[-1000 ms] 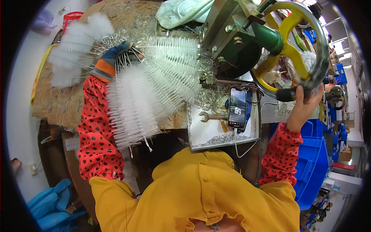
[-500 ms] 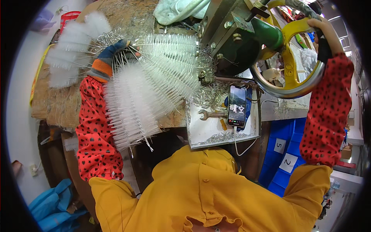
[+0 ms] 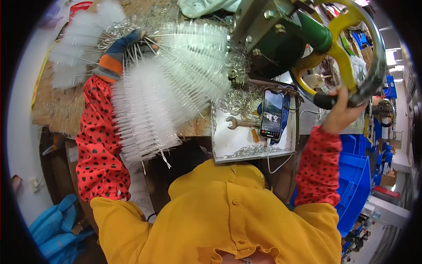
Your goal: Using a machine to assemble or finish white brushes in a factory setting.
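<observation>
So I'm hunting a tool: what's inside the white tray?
Inside the white tray lie a wrench, a phone with its cable and metal shavings. Whatever is under the phone is hidden.

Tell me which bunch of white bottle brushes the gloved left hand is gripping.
The large fanned bunch right of the left hand, its wire stems gathered in the glove; the smaller bunch lies apart, farther left.

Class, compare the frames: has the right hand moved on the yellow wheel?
Yes. The right hand has swung down the yellow wheel rim, ending nearer the phone.
</observation>
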`<state>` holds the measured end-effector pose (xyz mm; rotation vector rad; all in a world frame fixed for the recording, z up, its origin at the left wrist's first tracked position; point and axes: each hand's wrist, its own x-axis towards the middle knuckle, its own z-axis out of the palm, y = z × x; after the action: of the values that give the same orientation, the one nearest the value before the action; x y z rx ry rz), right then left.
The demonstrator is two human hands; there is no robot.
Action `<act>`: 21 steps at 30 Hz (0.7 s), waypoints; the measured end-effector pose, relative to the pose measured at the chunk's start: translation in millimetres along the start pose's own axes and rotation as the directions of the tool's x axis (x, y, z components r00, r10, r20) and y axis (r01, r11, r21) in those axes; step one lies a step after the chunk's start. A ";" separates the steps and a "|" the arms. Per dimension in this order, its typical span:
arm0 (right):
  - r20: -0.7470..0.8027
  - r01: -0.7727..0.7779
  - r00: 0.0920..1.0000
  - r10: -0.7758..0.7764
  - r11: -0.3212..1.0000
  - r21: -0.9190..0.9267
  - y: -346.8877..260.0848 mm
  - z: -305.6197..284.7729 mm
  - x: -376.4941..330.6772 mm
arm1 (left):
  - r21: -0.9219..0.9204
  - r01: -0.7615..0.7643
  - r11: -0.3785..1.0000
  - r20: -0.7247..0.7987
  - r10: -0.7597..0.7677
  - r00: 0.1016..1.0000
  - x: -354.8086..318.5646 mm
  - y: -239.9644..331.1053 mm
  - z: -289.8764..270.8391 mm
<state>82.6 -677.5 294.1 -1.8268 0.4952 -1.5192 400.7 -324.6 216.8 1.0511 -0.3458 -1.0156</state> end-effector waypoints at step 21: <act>0.673 0.014 0.640 0.370 0.870 -0.492 -40.2 24.8 230.3 | -0.271 -0.186 0.945 -0.164 0.145 0.976 4.7 -17.3 -2.7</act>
<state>155.9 -799.9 481.0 -2.4689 0.6215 -0.3817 395.9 -329.1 199.9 0.8132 -0.1613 -0.8059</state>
